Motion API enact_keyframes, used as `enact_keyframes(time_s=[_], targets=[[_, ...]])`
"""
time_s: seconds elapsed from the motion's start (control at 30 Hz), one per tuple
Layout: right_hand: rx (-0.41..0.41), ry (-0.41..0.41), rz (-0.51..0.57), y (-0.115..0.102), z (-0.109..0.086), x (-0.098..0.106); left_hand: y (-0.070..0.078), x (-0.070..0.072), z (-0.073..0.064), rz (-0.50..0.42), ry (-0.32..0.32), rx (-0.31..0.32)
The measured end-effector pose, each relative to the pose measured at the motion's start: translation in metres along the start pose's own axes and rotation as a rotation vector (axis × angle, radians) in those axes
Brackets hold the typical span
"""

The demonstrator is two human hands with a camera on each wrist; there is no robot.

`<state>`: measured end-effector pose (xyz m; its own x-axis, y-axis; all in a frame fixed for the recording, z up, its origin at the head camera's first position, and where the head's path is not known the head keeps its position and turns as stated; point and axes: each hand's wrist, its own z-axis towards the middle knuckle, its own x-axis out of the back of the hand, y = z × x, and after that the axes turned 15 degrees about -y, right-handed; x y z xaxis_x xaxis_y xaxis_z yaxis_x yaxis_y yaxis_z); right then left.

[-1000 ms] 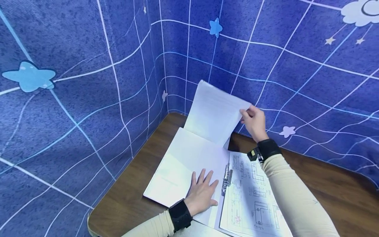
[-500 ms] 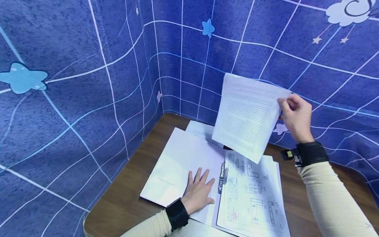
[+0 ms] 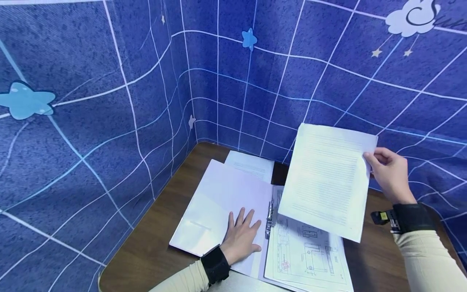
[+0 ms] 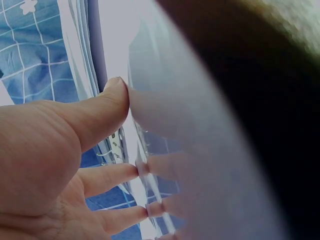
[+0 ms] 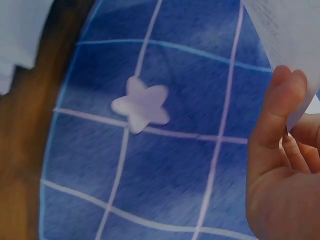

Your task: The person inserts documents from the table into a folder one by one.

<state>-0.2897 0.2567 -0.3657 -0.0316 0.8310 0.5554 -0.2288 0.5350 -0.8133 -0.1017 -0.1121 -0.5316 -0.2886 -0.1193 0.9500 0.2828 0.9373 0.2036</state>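
My right hand (image 3: 392,174) pinches the right edge of a printed sheet of paper (image 3: 326,182), thumb in front. The sheet hangs tilted over the right side of an open folder (image 3: 222,194), covering part of the technical drawings (image 3: 310,257) there. In the right wrist view, thumb and fingers (image 5: 275,115) meet at the paper's corner (image 5: 295,35). My left hand (image 3: 240,239) rests with fingers spread on the folder's bare white inner cover, beside the metal clip (image 3: 269,221) at the spine. In the left wrist view its fingertips touch a glossy, reflecting surface (image 4: 165,115).
Another printed sheet (image 3: 255,164) lies behind the folder, partly hidden under its cover. The brown wooden table (image 3: 146,239) ends at a blue curtain (image 3: 146,101) with grid lines and stars, which closes off the left and back.
My right hand has lifted the printed sheet from behind the folder, carried it right, then lowered it over the drawings. The sheet beneath is uncovered. My left hand stays on the cover.
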Motion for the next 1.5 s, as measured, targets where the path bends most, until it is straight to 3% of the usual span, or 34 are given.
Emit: enact_keyframes(time_s=[0.07,0.3,0.5,1.0,1.27,1.5], targets=[[-0.017,-0.019,0.002,0.011,-0.008,0.003,0.0,0.0,0.001,0.0,-0.008,0.002],[-0.085,-0.091,-0.175,0.049,-0.033,0.006,0.0,0.001,0.003,-0.006,-0.008,-0.011],[-0.12,-0.15,-0.185,0.072,-0.053,0.001,0.0,0.002,0.004,-0.016,-0.023,-0.001],[-0.198,-0.216,-0.097,0.103,-0.086,-0.027,0.001,0.005,0.007,-0.044,-0.039,0.008],[-0.26,-0.279,0.083,0.113,-0.096,-0.054,0.004,0.004,0.007,-0.048,-0.052,0.018],[-0.275,-0.277,0.14,0.118,-0.101,-0.07,0.008,0.004,0.008,-0.069,-0.065,0.024]])
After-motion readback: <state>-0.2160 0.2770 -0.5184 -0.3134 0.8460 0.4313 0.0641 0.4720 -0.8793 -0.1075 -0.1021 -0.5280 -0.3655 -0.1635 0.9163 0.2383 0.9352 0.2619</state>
